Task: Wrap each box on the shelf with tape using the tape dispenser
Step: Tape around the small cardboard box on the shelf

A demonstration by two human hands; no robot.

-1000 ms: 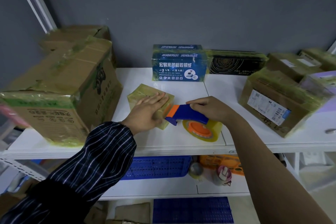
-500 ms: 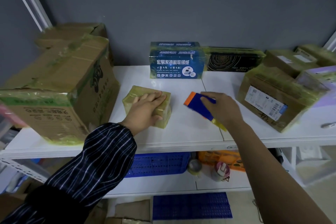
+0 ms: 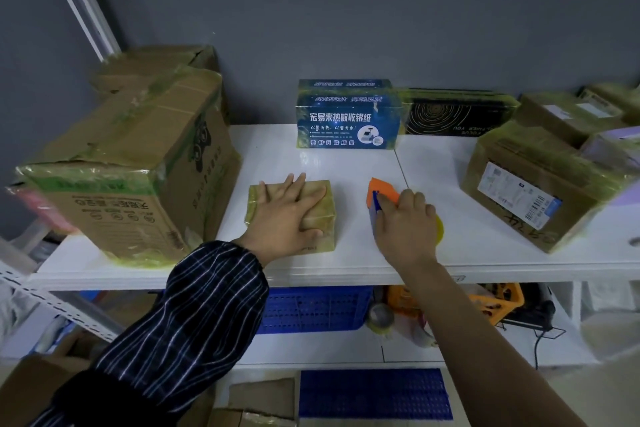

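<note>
From the head camera, the small box (image 3: 327, 210) sits near the front edge of the white shelf (image 3: 346, 166). It already shows a yellowish, glossy skin of tape over the faces that can be seen. The left hand (image 3: 291, 215) lies flat on top of the box with its fingers spread, pressing it down. The right hand (image 3: 407, 222) is to the right of the box and apart from it, curled round the handle of the tape dispenser (image 3: 381, 192). The dispenser's orange nose points up and away toward the wall, and the yellow tape roll (image 3: 439, 229) peeks out beyond the knuckles. Whether a strip of tape runs between dispenser and box cannot be told.

A big carton (image 3: 131, 177) stands just left of the box, a blue printed box (image 3: 346, 121) and a black box (image 3: 453, 114) stand behind it against the wall, and a labelled carton (image 3: 519, 191) lies well to its right.

The box looks light, so the likely trouble is that a pull on sticky tape drags or tips it if the flat palm eases off. It sits close to the shelf edge and could slide over. The spread fingers also lie where the next band would go, so tape or the dispenser's cutting edge may catch them. A loose tape end could fold onto itself.
</note>
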